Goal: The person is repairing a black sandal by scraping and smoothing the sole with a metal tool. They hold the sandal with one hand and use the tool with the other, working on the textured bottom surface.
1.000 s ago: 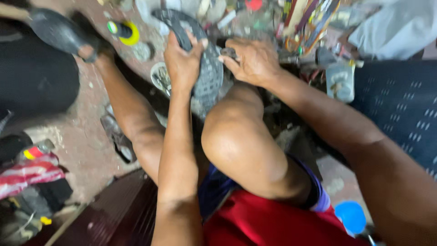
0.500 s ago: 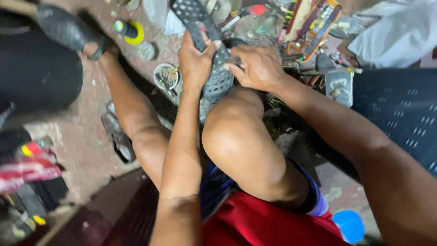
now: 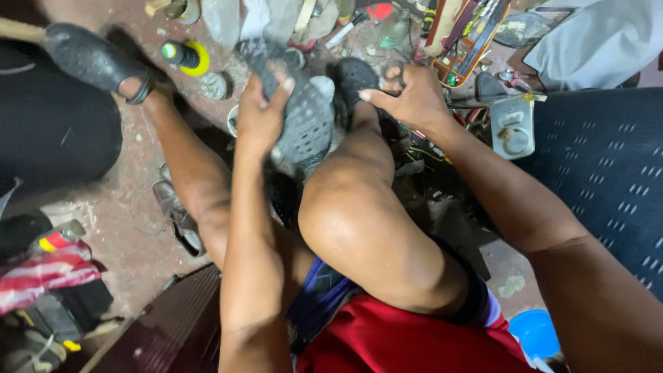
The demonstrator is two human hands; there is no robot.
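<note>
The left hand [image 3: 259,117] is clamped around a dark shoe [image 3: 304,121] braced sole-up against the raised knee [image 3: 359,207], seemingly for steadiness, while the right hand [image 3: 407,97] curls its fingers at its heel.

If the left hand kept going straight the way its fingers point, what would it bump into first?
The left hand already has its grip on the dark shoe sole, fingers pointing up the picture. Straight on lies the pale cloth and clutter on the floor, probably first, though depth is hard to judge.
</note>
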